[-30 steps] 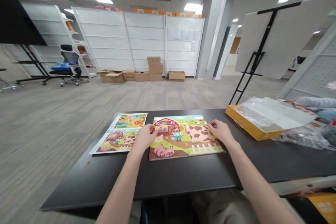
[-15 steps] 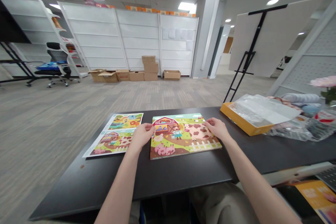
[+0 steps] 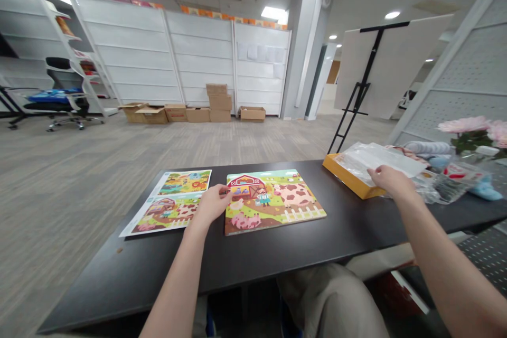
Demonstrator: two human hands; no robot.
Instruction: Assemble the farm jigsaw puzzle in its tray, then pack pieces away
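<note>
A farm picture board (image 3: 273, 203), with a red barn, a farmer, a spotted cow and a pig, lies flat on the dark table (image 3: 253, 269). My left hand (image 3: 214, 202) has its closed fingers on the board's left edge. Left of it is a printed sheet (image 3: 150, 200) with a jungle picture above a matching farm picture. My right hand (image 3: 390, 179) is at the near side of a yellow box (image 3: 350, 179), fingers slightly apart over the clear plastic bag (image 3: 362, 153) and pale sheet in it. The fingers' contact there is hard to make out.
At the table's right are a clear plastic bottle (image 3: 481, 156), pink flowers (image 3: 463, 125) and rolled fabric (image 3: 430, 148). An easel (image 3: 358, 97) with a white board stands beyond the table. Cardboard boxes (image 3: 219, 105) line the far shelves, and an office chair (image 3: 59, 95) is at left.
My right hand has let go of the board's right edge and moved right to the yellow box. My left hand stays at the board's left edge. The view has turned slightly right.
</note>
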